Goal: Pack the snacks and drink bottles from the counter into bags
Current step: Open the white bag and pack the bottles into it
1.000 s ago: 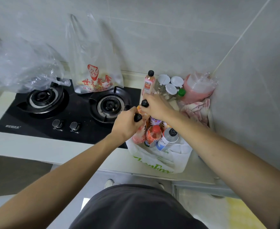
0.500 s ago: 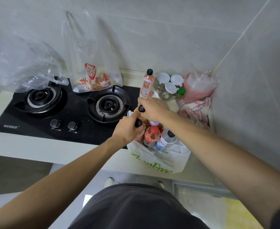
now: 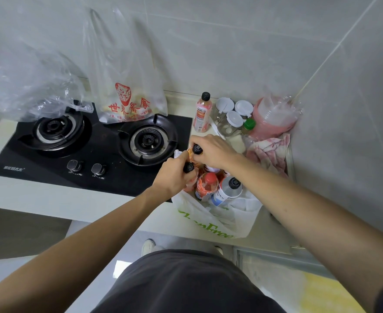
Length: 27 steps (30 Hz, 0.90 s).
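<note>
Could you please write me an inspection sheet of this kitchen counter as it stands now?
Surface: pale counter with black two-burner hob.
Job's things: white bag holding bottles; pink bottle standing outside; printed bag on the hob.
Clutter: white-lidded jars, pink tub, cloth, clear bag.
Hands: left hand and right hand each grip a black-capped bottle.
Cables: nothing seen.
Surroundings: grey tiled walls.

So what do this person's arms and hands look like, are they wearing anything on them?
Both forearms are bare up to where the picture cuts them off, with no sleeves in view. The left hand and right hand wear no gloves, and no rings, watch or bands show on the fingers or wrists. Lower down, dark grey clothing covers the person's body.
</note>
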Available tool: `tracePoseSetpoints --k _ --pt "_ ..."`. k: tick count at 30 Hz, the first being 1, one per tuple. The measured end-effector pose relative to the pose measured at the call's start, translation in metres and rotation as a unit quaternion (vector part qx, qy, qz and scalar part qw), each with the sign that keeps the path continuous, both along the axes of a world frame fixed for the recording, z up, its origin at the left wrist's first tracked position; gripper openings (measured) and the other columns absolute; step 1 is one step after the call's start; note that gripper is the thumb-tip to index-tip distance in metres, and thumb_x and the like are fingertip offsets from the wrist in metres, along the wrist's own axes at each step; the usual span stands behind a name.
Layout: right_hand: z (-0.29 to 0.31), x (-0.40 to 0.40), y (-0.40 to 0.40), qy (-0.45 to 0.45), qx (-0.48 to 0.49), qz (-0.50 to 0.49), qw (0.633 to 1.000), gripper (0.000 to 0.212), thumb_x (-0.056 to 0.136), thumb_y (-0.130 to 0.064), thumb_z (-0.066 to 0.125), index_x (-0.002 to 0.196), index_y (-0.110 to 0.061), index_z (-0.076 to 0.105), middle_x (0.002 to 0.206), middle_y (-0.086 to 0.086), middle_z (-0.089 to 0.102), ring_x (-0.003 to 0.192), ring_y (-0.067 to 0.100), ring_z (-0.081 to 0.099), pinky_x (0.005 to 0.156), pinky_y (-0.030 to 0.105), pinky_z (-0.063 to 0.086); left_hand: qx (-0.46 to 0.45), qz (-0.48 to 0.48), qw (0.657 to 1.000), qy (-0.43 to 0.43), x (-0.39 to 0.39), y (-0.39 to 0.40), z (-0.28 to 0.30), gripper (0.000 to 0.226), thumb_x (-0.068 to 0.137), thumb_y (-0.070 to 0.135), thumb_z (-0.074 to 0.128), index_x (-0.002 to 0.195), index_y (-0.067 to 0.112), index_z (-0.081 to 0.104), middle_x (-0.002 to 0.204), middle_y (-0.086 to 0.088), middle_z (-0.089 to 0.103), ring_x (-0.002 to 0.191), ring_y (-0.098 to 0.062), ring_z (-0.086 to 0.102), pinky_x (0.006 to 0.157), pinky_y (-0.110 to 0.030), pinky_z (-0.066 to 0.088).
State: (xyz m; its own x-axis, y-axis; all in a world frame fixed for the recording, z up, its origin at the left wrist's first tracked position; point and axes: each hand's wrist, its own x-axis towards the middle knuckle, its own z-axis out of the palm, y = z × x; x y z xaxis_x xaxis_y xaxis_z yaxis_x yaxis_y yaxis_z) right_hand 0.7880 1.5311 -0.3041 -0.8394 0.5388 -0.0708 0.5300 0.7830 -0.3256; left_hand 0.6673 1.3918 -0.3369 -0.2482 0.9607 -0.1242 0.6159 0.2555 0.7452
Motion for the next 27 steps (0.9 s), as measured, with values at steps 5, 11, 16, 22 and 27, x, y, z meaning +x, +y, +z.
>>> tracePoseSetpoints --k 5,11,16,22,27 --pt "-0.004 0.007 0.005 0.014 -0.030 -0.017 0.999 0.023 0.088 -0.032 0.070 0.101 -0.020 0.055 0.078 0.007 0.060 0.071 0.033 0.055 0.058 0.040 0.043 -0.001 0.008 1.000 0.002 0.005 0.005 -0.002 0.027 0.091 0.030 0.070 0.092 0.032 0.043 0.080 0.001 0.069 0.065 -0.023 0.068 0.065 -0.048 0.060" --pt "-0.008 0.010 0.006 0.015 -0.030 -0.008 0.999 0.022 0.089 -0.030 0.071 0.103 -0.019 0.058 0.081 0.006 0.062 0.073 0.032 0.056 0.059 0.038 0.042 -0.012 -0.006 1.000 0.008 0.007 0.008 -0.006 0.029 0.090 0.030 0.069 0.092 0.035 0.041 0.078 0.004 0.067 0.063 -0.018 0.068 0.063 -0.046 0.060" --pt "-0.008 0.012 0.009 0.018 -0.045 -0.023 0.999 0.020 0.086 -0.029 0.072 0.100 -0.024 0.059 0.084 0.004 0.062 0.074 0.031 0.056 0.062 0.039 0.047 -0.014 0.001 1.000 0.022 0.009 0.014 -0.008 0.024 0.089 0.029 0.069 0.092 0.026 0.045 0.074 0.007 0.063 0.061 -0.015 0.064 0.061 -0.044 0.058" --pt "-0.008 0.009 0.010 0.003 -0.046 -0.021 0.999 0.020 0.087 -0.029 0.070 0.099 -0.027 0.055 0.085 0.001 0.062 0.076 0.030 0.060 0.061 0.039 0.048 -0.008 -0.006 1.000 0.015 0.010 0.017 -0.006 0.027 0.086 0.035 0.070 0.092 0.035 0.043 0.074 0.005 0.066 0.063 -0.016 0.064 0.062 -0.041 0.058" --pt "-0.006 0.005 0.005 -0.018 -0.043 0.019 0.999 0.016 0.094 -0.022 0.065 0.107 -0.023 0.054 0.088 -0.004 0.054 0.080 0.024 0.055 0.062 0.035 0.037 -0.023 -0.034 0.999 0.034 0.000 0.012 -0.004 0.034 0.086 0.040 0.072 0.094 0.039 0.039 0.074 0.001 0.070 0.058 -0.019 0.067 0.062 -0.045 0.059"
